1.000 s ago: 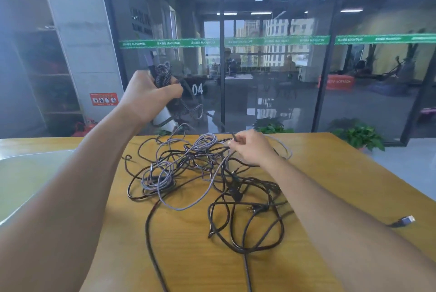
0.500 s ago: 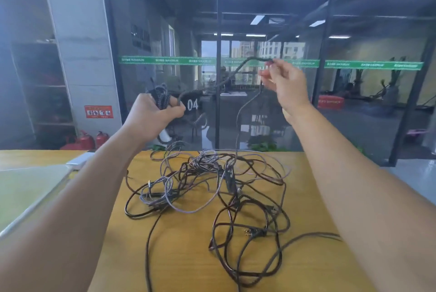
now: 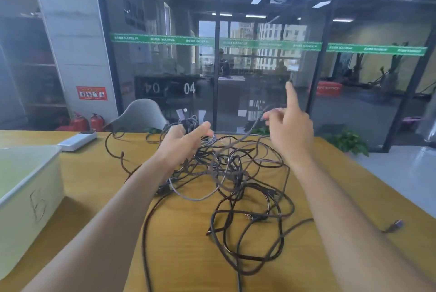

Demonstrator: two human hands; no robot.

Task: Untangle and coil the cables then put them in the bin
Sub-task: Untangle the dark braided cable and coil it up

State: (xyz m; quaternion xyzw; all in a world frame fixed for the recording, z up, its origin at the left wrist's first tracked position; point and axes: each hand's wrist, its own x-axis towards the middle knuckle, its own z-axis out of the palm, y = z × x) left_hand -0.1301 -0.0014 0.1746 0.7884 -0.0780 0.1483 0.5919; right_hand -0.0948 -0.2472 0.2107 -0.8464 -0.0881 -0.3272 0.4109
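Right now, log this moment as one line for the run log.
stage: untangling | left hand: holds coiled cable end | right hand: raised, strand at its fingers | tangle: on table | bin: left, no cable seen inside

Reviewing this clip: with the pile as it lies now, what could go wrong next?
1. Left hand holds a partial coil joined to the tangle; pulling may tighten knots.
2. Right hand looks barely hooked on the grey cable; it may slip.
3. A plug near the table edge could drop off.
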